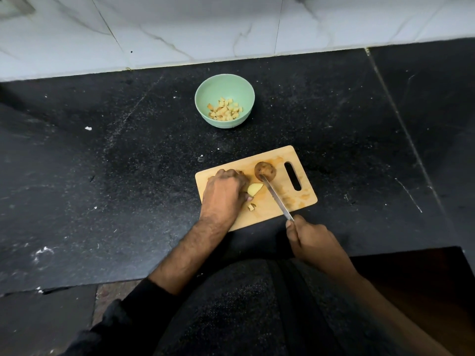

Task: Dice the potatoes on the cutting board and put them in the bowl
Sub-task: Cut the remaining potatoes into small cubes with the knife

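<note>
A black stone counter (128,176) runs under a white marble-tiled wall (180,27). On it, close to the person, lies a wooden cutting board (305,199), its handle slot to the right. Well beyond the board, toward the wall, stands a mint-green bowl (203,98), and in its bottom sits a small heap of diced potato (225,111), pale yellow with bits of brown skin. The left hand (225,190) rests on the board's left part, fingers curled down over a cut potato piece (255,188) whose pale face points right. The right hand (312,240) hangs just off the board's near edge, wrapped around the handle of a knife (276,197); the blade angles across the board and its tip touches 1 whole unpeeled potato (264,169). A few small cut bits (251,206) lie by the left thumb
</note>
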Available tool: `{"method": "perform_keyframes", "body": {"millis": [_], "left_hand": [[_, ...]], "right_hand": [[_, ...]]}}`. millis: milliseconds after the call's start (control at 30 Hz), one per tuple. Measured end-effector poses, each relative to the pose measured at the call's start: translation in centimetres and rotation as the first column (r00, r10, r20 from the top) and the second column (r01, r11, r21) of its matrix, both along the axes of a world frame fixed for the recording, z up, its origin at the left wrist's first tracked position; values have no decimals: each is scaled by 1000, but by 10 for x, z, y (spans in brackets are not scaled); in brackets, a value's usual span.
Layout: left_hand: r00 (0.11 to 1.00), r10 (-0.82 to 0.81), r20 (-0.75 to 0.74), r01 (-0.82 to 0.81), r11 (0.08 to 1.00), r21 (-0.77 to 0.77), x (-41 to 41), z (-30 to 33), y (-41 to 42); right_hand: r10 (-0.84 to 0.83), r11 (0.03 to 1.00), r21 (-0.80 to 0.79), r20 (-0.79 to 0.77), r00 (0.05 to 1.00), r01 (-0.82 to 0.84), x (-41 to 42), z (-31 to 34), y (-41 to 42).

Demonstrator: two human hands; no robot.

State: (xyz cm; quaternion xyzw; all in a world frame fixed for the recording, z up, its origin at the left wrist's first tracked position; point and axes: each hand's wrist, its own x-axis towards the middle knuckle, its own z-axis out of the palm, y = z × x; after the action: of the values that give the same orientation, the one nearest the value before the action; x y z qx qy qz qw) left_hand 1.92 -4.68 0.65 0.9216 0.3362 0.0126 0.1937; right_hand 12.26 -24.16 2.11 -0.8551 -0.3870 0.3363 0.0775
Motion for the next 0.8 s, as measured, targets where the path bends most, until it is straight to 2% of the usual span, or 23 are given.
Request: {"method": "perform_keyframes", "body": {"millis": [133,267,367,533,700,800], "left_hand": [[962,-260,-80,264,963,60,5,0,9],[948,-303,-95,309,950,46,12,3,12],[963,-257,-83,257,966,-9,15,5,6],[998,-64,5,64,998,-12,17,-1,-19],[999,10,34,-10,1000,-14,17,-3,-23],[997,60,44,-56,994,-92,18,-3,-23]], "right_hand": [[-37,999,-26,-24,999,37,1,-3,-2],[-47,999,-21,-7,999,47,3,-6,-2],[-55,998,-26,-4,998,55,3,-8,-2],[-58,997,-42,5,998,58,2,-10,-1],[-52,996,-75,1,999,52,1,-9,4],[-51,993,-105,-16,999,49,-2,-8,12]]}}
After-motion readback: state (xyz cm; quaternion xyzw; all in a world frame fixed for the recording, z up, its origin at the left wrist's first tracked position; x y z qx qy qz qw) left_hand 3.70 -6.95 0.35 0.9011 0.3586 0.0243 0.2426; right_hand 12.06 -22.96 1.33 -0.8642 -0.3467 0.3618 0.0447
